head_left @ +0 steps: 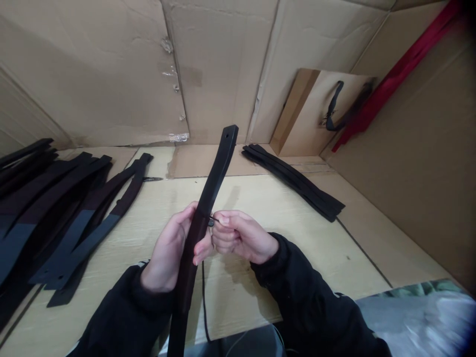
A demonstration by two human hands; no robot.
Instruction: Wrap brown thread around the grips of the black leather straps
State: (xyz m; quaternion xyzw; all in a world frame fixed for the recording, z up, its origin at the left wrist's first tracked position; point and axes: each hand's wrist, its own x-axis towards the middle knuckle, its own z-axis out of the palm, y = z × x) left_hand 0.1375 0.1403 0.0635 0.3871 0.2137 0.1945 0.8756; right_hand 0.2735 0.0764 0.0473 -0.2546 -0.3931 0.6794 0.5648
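Observation:
A long dark strap-like strip [219, 171] stands upright and slightly curved in front of me, with a small hole near its top end. Its middle is wrapped in a dark brown section, and its lower end runs out of the picture. My left hand [168, 250] is closed around this brown section from behind, thumb and fingertips at its two edges. Just to the right, my right hand [241, 235] is closed in a pinch on a thin dark cord [214, 218] that meets the strip's edge. A cord length [204, 302] hangs below.
Several similar strips [100, 233] lie piled on the table's left. A black bundle of strips [293, 181] rests at the back right. Cardboard walls [223, 69] enclose the table [312, 267]; a paper bag [293, 114] and a red strip [401, 79] are at the right.

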